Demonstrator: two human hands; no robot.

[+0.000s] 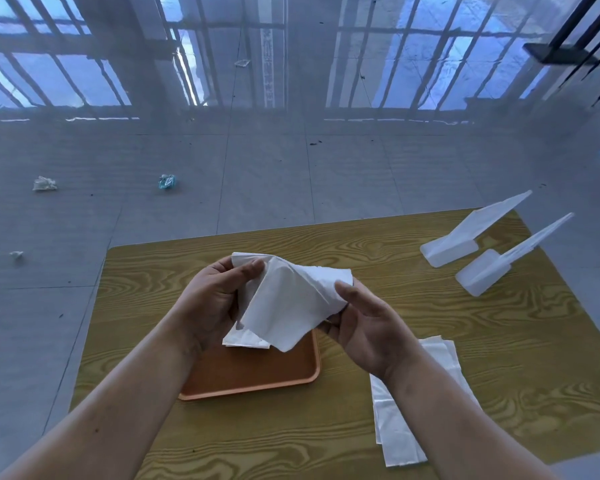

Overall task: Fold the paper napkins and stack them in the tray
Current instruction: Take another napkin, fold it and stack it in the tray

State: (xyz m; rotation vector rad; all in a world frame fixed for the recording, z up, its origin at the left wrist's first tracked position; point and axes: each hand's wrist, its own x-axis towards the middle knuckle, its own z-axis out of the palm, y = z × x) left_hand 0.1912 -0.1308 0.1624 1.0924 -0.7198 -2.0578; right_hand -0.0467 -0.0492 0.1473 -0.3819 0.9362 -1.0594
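A white paper napkin hangs in the air above the table, held by both hands. My left hand pinches its upper left corner between thumb and fingers. My right hand grips its right edge. The napkin droops in a loose fold over the far part of an orange-brown tray lying on the wooden table. The tray's visible part is bare; its far end is hidden behind the napkin and my left hand. A pile of flat white napkins lies on the table to the right, partly under my right forearm.
Two white plastic scoop-like holders stand at the table's far right. The wood-grain table ends close behind the tray. Crumpled scraps lie on the grey tiled floor beyond. A dark stand is at the top right.
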